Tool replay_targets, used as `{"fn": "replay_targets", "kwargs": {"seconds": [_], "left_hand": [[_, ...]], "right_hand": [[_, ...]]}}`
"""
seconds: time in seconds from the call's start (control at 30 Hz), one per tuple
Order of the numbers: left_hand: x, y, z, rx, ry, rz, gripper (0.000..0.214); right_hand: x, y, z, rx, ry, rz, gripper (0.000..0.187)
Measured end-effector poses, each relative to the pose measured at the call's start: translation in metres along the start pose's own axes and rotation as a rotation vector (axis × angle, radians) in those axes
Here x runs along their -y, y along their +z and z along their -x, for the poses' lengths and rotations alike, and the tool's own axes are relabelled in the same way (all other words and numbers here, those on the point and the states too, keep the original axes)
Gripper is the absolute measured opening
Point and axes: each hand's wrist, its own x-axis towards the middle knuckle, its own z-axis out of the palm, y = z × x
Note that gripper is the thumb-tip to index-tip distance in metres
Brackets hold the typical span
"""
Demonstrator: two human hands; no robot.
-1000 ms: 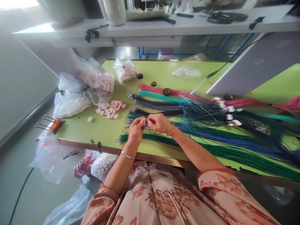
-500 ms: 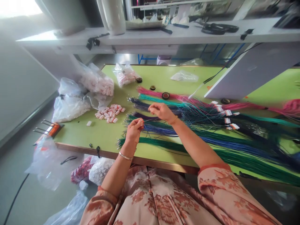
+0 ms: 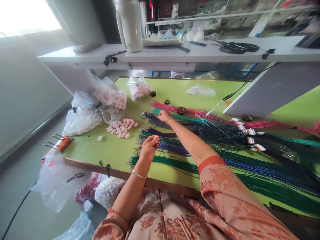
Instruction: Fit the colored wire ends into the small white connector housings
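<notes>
My left hand (image 3: 149,148) is pinched around a small white and orange connector housing (image 3: 157,139), with thin wires trailing from it to the right. My right hand (image 3: 165,116) is closed at the left ends of the teal wires (image 3: 156,110) and the dark grey wires (image 3: 147,116); its fingertips are partly hidden, so what they grip cannot be made out. Pink wires (image 3: 162,106) lie just beyond it. Blue wires (image 3: 172,147) and green wires (image 3: 165,160) run under and beside my left hand. A pile of loose connector housings (image 3: 121,128) sits to the left.
Bags of housings (image 3: 110,95) stand at the back left, and one single housing (image 3: 99,138) lies apart. Tape rolls (image 3: 181,110) rest by the pink wires. Wired connectors (image 3: 251,132) lie at the right. A white shelf (image 3: 162,56) spans the back, with scissors (image 3: 237,47) on it.
My right hand has moved away from my left, toward the teal and dark grey wire ends. My left hand still holds the connector housing. The head view has tilted up slightly.
</notes>
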Motion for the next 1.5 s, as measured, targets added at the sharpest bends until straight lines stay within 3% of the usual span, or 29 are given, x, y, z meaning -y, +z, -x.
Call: {"fn": "replay_targets", "kwargs": {"seconds": [0.3, 0.57, 0.8, 0.97, 1.27, 1.4, 1.5], "left_hand": [[0.003, -0.004, -0.001, 0.021, -0.018, 0.014, 0.035], [0.008, -0.006, -0.003, 0.03, -0.01, 0.04, 0.034], [0.008, -0.011, -0.005, 0.027, 0.001, 0.054, 0.038], [0.009, -0.011, -0.005, 0.023, -0.017, 0.068, 0.037], [0.007, -0.008, 0.0, 0.038, 0.005, 0.074, 0.036], [0.006, -0.006, 0.0, 0.052, 0.051, 0.114, 0.035], [0.005, -0.004, 0.001, 0.066, 0.069, 0.133, 0.032]], "right_hand": [[-0.008, -0.012, -0.007, 0.063, -0.121, 0.034, 0.021], [0.014, -0.033, -0.01, 0.06, -0.288, 0.011, 0.022], [0.026, -0.059, -0.016, 0.109, -0.181, 0.192, 0.023], [0.032, -0.079, -0.014, 0.1, -0.227, 0.007, 0.019], [0.065, -0.07, 0.038, 0.104, -0.555, -0.491, 0.017], [0.057, -0.068, 0.08, 0.101, -0.6, -0.66, 0.02], [0.04, -0.06, 0.109, 0.088, -0.544, -0.707, 0.018]]}}
